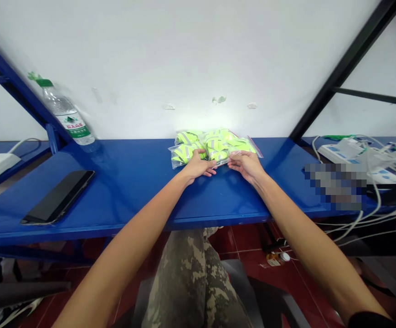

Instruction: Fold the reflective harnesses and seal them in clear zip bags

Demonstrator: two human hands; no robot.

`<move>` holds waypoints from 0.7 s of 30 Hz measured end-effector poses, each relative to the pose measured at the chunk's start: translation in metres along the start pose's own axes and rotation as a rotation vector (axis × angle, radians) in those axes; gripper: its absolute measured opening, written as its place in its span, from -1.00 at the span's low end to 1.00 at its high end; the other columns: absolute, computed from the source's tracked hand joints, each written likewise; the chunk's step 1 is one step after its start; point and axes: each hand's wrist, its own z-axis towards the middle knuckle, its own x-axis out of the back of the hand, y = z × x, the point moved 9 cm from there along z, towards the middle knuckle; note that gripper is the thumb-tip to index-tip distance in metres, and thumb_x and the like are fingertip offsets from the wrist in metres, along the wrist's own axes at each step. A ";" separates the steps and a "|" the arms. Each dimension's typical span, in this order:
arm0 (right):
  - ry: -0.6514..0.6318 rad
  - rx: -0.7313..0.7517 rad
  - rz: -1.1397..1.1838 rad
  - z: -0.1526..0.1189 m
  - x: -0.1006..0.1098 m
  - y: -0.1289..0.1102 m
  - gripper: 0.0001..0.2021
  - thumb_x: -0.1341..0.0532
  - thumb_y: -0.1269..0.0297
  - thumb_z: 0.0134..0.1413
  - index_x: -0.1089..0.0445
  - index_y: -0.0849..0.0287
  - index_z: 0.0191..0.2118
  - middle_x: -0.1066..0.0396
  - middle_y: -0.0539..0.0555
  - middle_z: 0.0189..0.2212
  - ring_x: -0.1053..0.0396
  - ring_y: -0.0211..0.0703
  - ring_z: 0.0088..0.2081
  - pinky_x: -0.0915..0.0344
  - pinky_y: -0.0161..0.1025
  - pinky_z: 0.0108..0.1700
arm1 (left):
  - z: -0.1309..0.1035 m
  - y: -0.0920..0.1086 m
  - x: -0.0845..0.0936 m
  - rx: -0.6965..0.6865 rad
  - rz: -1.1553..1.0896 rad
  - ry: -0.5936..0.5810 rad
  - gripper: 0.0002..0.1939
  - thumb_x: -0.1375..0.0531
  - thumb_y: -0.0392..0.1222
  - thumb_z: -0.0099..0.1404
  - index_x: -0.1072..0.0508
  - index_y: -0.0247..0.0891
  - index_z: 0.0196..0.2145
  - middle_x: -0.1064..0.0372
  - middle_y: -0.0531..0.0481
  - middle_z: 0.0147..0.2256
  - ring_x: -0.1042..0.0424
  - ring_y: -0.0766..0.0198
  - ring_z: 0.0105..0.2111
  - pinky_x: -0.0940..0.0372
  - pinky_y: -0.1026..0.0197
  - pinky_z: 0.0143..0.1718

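Note:
Several clear plastic bags of neon-yellow bands with silver-grey stripes lie bunched at the back of the blue table [132, 182], against the wall. My left hand [198, 166] is at the near edge of the middle bag [218, 148], its fingers closed about the lower left corner. A left bag [182, 152] lies just beside that hand. My right hand [247, 165] pinches the middle bag's lower right edge between thumb and fingers. Another bag with a red-edged opening [255, 146] shows behind the right hand. The fingers partly hide the bags' near sides.
A water bottle [68, 114] with a green cap stands at the back left. A black phone [59, 196] lies at the left. White cables [372, 200] and a power strip [341, 155] are on the right, beyond a dark frame post [337, 68]. The white wall closes the back.

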 end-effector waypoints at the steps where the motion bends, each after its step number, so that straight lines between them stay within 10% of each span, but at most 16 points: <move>1: -0.025 -0.010 0.004 0.000 -0.002 0.001 -0.89 -0.25 0.59 0.02 -0.40 0.26 -0.40 -0.44 0.01 -0.58 -0.43 -0.30 -0.54 -0.47 -0.35 -0.44 | 0.000 0.000 0.000 -0.011 0.003 0.010 -0.42 -0.27 -0.29 0.31 0.03 -0.24 0.10 -0.50 -0.06 -0.36 -0.52 0.28 -0.47 -0.39 0.29 -0.47; 21: -0.159 -0.025 0.014 -0.007 -0.017 0.003 -0.84 -0.29 0.59 -0.03 -0.39 0.23 -0.32 -0.53 0.04 -0.46 -0.53 -0.21 -0.42 -0.52 -0.28 -0.31 | -0.002 0.005 0.006 -0.050 -0.014 0.122 -0.55 -0.23 -0.44 0.27 -0.07 -0.22 -0.03 -0.25 0.24 -0.52 -0.31 0.45 -0.64 -0.26 0.38 -0.55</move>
